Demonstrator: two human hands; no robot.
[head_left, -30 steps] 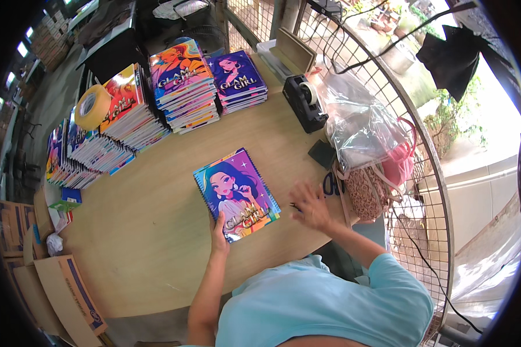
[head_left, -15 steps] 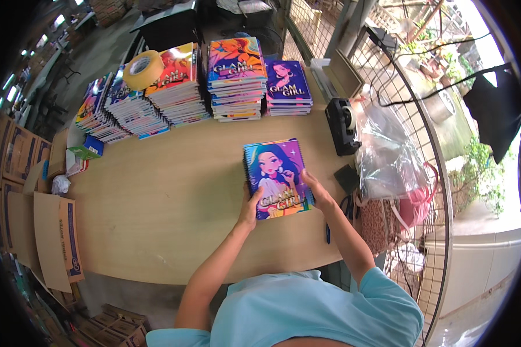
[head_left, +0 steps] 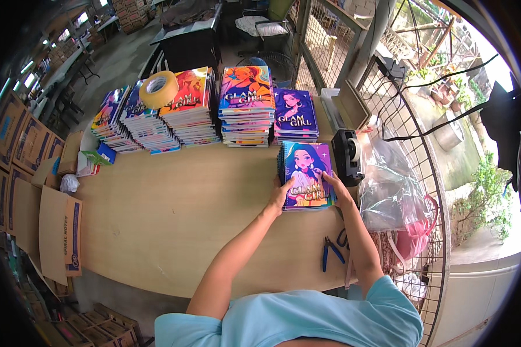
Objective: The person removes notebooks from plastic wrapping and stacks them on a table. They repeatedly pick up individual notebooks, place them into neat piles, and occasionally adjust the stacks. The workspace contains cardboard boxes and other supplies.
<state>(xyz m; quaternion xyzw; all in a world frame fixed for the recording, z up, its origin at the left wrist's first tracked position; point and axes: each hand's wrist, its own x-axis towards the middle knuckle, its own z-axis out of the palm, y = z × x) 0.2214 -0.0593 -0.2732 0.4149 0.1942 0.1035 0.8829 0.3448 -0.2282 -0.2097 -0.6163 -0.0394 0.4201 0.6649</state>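
Observation:
A small stack of spiral notebooks [head_left: 308,165] with a cartoon figure on the purple cover is held between my two hands at the right of the table. My left hand [head_left: 282,194] grips the spiral-bound left edge, thumb on the cover. On the opposite edge my right hand [head_left: 337,188] is closed, its thumb also on top. Just behind stands a low pile of purple notebooks [head_left: 295,115]. Left of it rises a taller notebook stack [head_left: 246,98], with several more leaning stacks [head_left: 185,110] further left. A roll of tape [head_left: 158,89] lies on those.
A black tape dispenser [head_left: 346,157] stands close to my right hand. Blue-handled pliers [head_left: 331,254] lie near my right forearm. Clear plastic bags [head_left: 388,179] and a pink bag [head_left: 414,240] line the right edge by a wire mesh fence. An open carton [head_left: 55,231] stands at the left.
Both hands have carried the notebooks to the right and slightly away from me, toward the purple pile. More edges now show beneath the top cover. The view has shifted, uncovering the pliers.

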